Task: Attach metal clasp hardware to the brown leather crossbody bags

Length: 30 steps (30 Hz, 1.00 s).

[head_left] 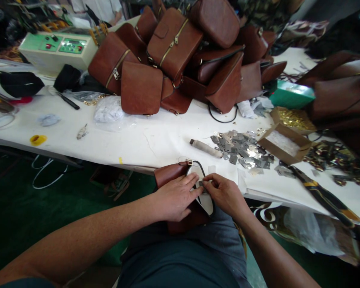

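A brown leather bag [171,173] rests on my lap against the table edge, its pale-lined flap [208,204] turned up and edged in black. My left hand [177,198] lies over the bag with its fingers on the lining, holding it steady. From the other side, my right hand [225,194] pinches at the lining with thumb and forefinger. Between the fingertips of both hands shows a small grey piece, partly hidden; its exact kind is unclear. A small buckle [190,163] sits at the bag's upper edge.
Brown leather bags [175,44] are heaped at the back. Thin metal plates [243,148] lie loose beside a thread spool [205,149]. Small cardboard boxes [285,142] hold fittings. Black-and-yellow pliers [321,192] overhang the right edge. A green-panelled machine [60,52] stands back left.
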Each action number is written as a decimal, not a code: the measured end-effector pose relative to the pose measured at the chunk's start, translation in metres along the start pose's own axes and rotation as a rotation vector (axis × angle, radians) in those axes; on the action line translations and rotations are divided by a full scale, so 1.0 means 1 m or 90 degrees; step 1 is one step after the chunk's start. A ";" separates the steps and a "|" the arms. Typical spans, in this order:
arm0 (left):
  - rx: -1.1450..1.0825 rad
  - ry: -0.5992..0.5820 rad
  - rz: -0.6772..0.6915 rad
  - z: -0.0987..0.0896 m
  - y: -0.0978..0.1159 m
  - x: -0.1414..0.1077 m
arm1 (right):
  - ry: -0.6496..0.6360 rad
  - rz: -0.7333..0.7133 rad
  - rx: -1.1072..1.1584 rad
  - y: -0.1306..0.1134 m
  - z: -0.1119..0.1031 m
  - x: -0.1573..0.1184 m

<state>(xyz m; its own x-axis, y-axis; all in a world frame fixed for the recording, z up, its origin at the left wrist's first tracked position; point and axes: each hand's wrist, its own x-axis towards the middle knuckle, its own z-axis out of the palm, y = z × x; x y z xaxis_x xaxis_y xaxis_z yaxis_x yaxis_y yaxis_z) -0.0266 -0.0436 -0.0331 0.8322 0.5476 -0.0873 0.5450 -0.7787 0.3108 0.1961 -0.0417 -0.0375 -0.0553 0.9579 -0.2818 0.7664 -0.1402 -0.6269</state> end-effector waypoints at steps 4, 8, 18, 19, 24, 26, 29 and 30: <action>-0.009 -0.008 -0.001 -0.002 0.000 0.001 | -0.002 -0.002 0.047 0.000 -0.001 0.002; -0.019 -0.018 0.004 -0.004 0.000 0.002 | -0.015 -0.003 0.092 0.000 0.001 0.003; -0.003 -0.009 0.001 -0.004 -0.001 0.002 | 0.038 -0.017 0.003 0.001 0.006 0.000; 0.003 -0.008 0.001 -0.004 0.000 0.002 | 0.043 -0.019 -0.018 0.002 0.007 -0.002; 0.028 -0.010 0.000 -0.005 0.002 0.002 | 0.090 -0.052 -0.129 0.006 0.014 -0.009; 0.034 -0.014 -0.005 -0.006 0.003 0.002 | 0.108 -0.066 -0.151 0.008 0.016 -0.010; 0.042 -0.015 -0.009 -0.006 0.004 0.002 | 0.132 -0.064 -0.142 0.013 0.016 -0.010; 0.045 -0.012 -0.008 -0.006 0.004 0.002 | 0.135 -0.060 -0.124 0.014 0.015 -0.009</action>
<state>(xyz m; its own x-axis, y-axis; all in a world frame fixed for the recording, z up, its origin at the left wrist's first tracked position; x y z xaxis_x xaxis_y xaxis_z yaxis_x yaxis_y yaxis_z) -0.0228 -0.0439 -0.0266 0.8265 0.5523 -0.1088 0.5609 -0.7916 0.2425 0.1978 -0.0564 -0.0552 -0.0127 0.9982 -0.0592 0.8738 -0.0177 -0.4859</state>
